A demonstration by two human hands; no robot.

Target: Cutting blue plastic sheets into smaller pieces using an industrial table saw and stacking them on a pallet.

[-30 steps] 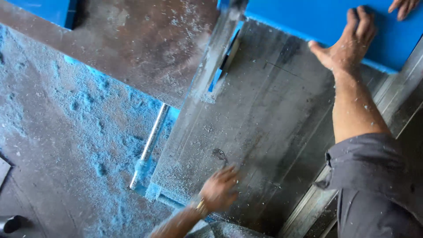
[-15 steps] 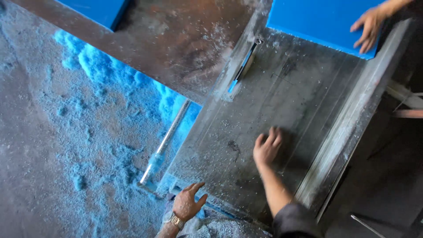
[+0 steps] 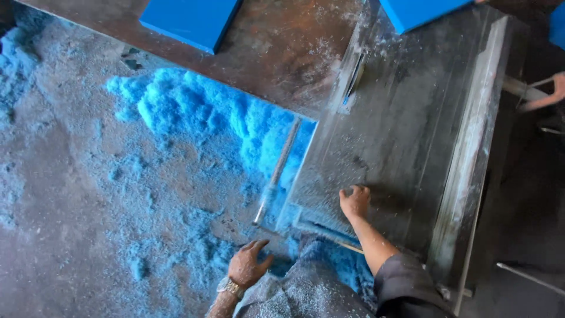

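My right hand (image 3: 355,201) rests with curled fingers on the near part of a dusty grey metal saw table (image 3: 412,129); nothing is held in it. My left hand (image 3: 248,264), with a wristwatch, hangs open below the table's near left corner, close to my dust-covered clothing. A blue board (image 3: 425,12) lies at the table's far end. A second blue board (image 3: 191,20) sits on the rusty metal surface (image 3: 282,53) to the left.
Heaps of blue sawdust (image 3: 200,112) cover the floor at left. A metal rod (image 3: 276,171) runs along the table's left edge. A raised metal rail (image 3: 471,159) borders the table's right side. Another person's hand (image 3: 558,88) shows at the right edge.
My right hand has come back from the blue board to the table's near edge. The view has shifted, so more floor and sawdust show. My left hand stays low near the corner.
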